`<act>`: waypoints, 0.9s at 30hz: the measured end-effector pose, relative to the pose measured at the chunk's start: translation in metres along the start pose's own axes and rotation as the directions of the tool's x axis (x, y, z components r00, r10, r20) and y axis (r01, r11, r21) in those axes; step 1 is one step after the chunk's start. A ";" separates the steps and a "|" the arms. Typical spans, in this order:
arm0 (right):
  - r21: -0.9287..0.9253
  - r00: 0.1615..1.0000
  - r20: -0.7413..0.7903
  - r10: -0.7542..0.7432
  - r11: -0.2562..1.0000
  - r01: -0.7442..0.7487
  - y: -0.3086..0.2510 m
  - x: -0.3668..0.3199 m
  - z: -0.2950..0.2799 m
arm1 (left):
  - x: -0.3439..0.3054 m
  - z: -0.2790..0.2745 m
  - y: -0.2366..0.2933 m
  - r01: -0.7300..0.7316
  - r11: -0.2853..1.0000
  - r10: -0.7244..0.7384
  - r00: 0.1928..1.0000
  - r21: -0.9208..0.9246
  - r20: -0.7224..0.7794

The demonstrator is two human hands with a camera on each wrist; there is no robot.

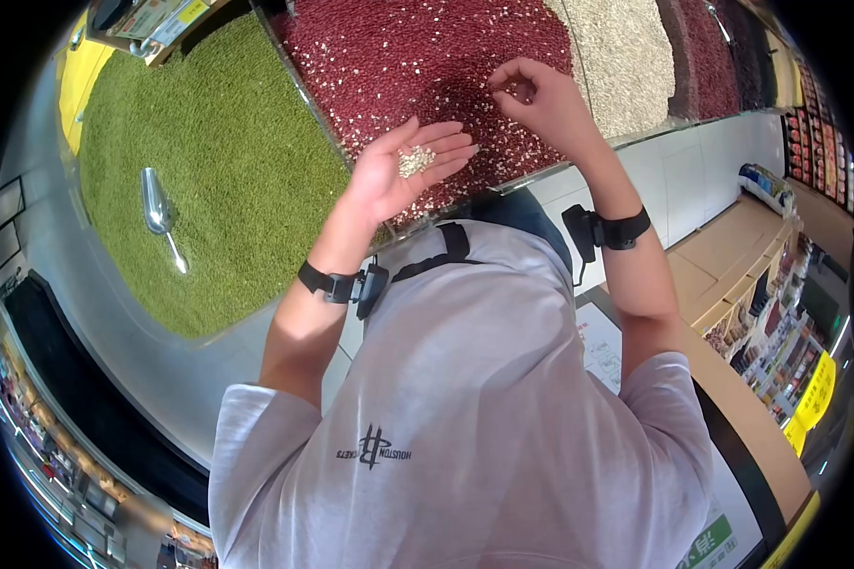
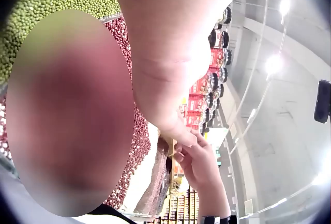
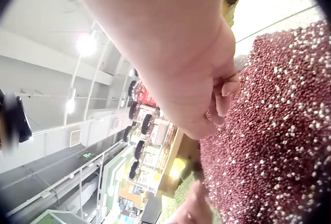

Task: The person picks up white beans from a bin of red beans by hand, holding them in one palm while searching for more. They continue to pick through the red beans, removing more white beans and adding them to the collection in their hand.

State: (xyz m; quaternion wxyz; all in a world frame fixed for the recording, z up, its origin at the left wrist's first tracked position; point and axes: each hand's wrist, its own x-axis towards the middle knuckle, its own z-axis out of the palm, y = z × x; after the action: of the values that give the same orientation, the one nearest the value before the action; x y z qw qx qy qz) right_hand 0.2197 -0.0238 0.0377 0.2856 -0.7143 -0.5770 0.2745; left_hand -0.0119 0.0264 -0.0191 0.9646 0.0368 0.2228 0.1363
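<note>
My left hand [image 1: 394, 175] is held palm up over the near edge of the red bean bin [image 1: 417, 57], fingers extended. In its palm lies a small heap of pale white grains [image 1: 416, 161]. My right hand [image 1: 550, 109] is above the right side of the same bin, its fingers and thumb curled toward each other. I cannot tell whether a grain sits between those fingertips. Many white grains [image 3: 289, 159] are scattered among the red beans, most thickly toward the near edge. In the left wrist view, the right hand [image 2: 199, 162] appears beyond the left one.
On the left is a bin of green beans [image 1: 228, 142] with a metal scoop [image 1: 157, 204] lying on it. A bin of white grains [image 1: 621, 57] adjoins the red beans on the right. Clear dividers [image 1: 299, 81] separate the bins. Cardboard boxes [image 1: 731, 251] stand at the right.
</note>
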 end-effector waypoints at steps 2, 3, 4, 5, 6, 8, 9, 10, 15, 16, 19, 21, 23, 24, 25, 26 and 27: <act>-0.082 1.000 -0.014 0.006 0.997 -0.007 0.019 -0.008 0.003 | -0.006 -0.007 0.002 -0.040 0.999 0.040 0.999 0.007 0.006; -0.082 1.000 -0.013 0.009 0.997 -0.010 0.027 -0.013 0.004 | -0.009 -0.011 0.003 -0.037 0.999 0.037 0.999 0.005 0.005; -0.082 0.999 0.024 0.042 0.996 -0.040 0.035 -0.019 0.006 | -0.011 -0.015 0.005 -0.074 0.997 0.075 0.997 0.028 -0.017; -0.084 0.995 0.062 0.076 0.994 -0.071 0.042 -0.024 0.008 | -0.014 -0.021 0.006 -0.110 0.993 0.112 0.993 0.050 -0.038; -0.068 0.991 0.117 0.072 0.996 -0.064 0.046 -0.028 0.010 | -0.016 -0.027 0.010 -0.119 0.992 0.118 0.993 -0.050 -0.027; -0.073 0.974 0.206 0.090 0.994 -0.077 0.055 -0.035 0.017 | -0.020 -0.040 0.014 -0.152 0.987 0.150 0.987 -0.042 -0.049; -0.076 0.951 0.292 0.103 0.993 -0.085 0.058 -0.039 0.021 | -0.022 -0.046 0.015 -0.189 0.982 0.186 0.980 -0.031 -0.071; -0.062 0.941 0.326 0.085 0.996 -0.068 0.063 -0.041 0.029 | -0.022 -0.052 0.016 -0.215 0.977 0.214 0.975 -0.012 -0.063; -0.049 0.908 0.418 -0.027 0.997 0.052 0.061 -0.046 0.068 | -0.023 -0.072 0.019 -0.224 0.974 0.223 0.974 -0.022 -0.043; 0.004 0.888 0.458 -0.047 0.999 0.050 0.058 -0.046 0.077 | -0.023 -0.074 0.018 -0.220 0.974 0.219 0.975 -0.046 -0.027; 0.020 0.821 0.569 -0.038 0.999 0.032 0.046 -0.043 0.102 | -0.024 -0.069 0.016 -0.205 0.975 0.199 0.976 -0.080 -0.084; 0.091 0.775 0.618 -0.133 0.991 0.098 0.040 -0.040 0.122 | -0.023 -0.072 0.016 -0.204 0.976 0.196 0.975 -0.074 -0.105; 0.070 0.754 0.643 -0.137 0.990 0.120 0.029 -0.037 0.136 | -0.025 -0.075 0.016 -0.183 0.971 0.180 0.983 -0.153 -0.038; 0.049 0.724 0.665 -0.183 0.978 0.202 0.029 -0.035 0.147 | -0.027 -0.075 0.016 -0.186 0.968 0.184 0.983 -0.169 -0.029; 0.031 0.689 0.688 -0.228 0.958 0.286 0.030 -0.034 0.157 | -0.029 -0.075 0.017 -0.196 0.966 0.194 0.981 -0.169 -0.030; 0.023 0.689 0.676 -0.260 0.943 0.333 0.030 -0.036 0.166 | -0.032 -0.074 0.017 -0.204 0.961 0.200 0.979 -0.186 -0.043; 0.027 0.683 0.680 -0.267 0.940 0.341 0.027 -0.035 0.171 | -0.035 -0.074 0.017 -0.212 0.956 0.205 0.977 -0.203 -0.058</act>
State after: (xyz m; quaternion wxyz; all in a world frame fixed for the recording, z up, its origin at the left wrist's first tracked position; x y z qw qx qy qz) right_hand 0.1079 -0.0469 -0.0973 0.0617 -0.4737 -0.7643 0.4332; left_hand -0.0786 0.0338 -0.0686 0.9391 -0.0434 0.2198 0.2605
